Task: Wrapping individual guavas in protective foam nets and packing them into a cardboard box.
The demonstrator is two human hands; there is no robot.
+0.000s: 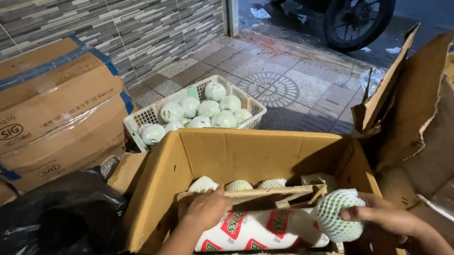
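Observation:
My right hand point(390, 218) holds a round green fruit in a white foam net point(338, 215) over the right side of an open cardboard box point(164, 184). My left hand point(208, 207) grips a loose cardboard divider point(264, 196) lying across the inside of the box. Under the divider lies a white printed sheet with red and green marks point(259, 231). Three more netted fruits point(239, 186) peek out behind the divider at the box's back.
A white plastic basket point(141, 118) full of netted fruit stands on the tiled floor behind the box. Taped cartons point(37, 111) are stacked at left, a black plastic bag point(63, 217) lies in front of them. Torn cardboard point(436, 129) rises at right. A motorbike wheel point(355, 12) is at the top.

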